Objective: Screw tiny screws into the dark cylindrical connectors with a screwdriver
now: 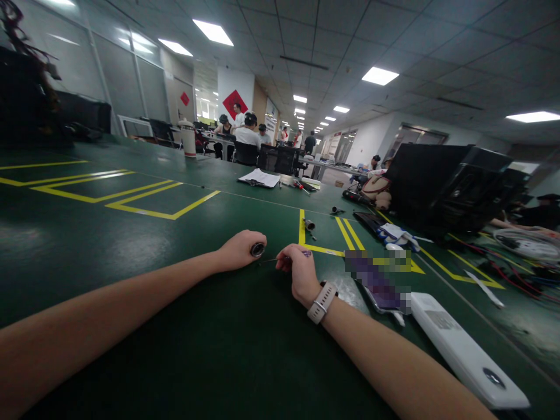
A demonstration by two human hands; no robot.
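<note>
My left hand [240, 251] is wrapped round a small metal cylinder [257, 249]; its round, dark open end faces right. Just to the right, my right hand [301, 274] is closed on a thin screwdriver [307, 254], with a bit of purple handle showing past the fingers. The slim shaft points left toward the cylinder; whether it touches cannot be made out. Beyond the hands, a similar metal fitting [309, 225] lies inside the yellow tape lines, with tiny parts beside it. Farther back rests another small dark fitting [336, 210].
On the green table [144, 251] to the right are a phone [378, 283], a white power bank [464, 344], gloves [396, 235] and tangled cables [525, 251]. A black case [437, 181] stands behind. Toward the back are a clipboard [259, 178] and a white cup [188, 142].
</note>
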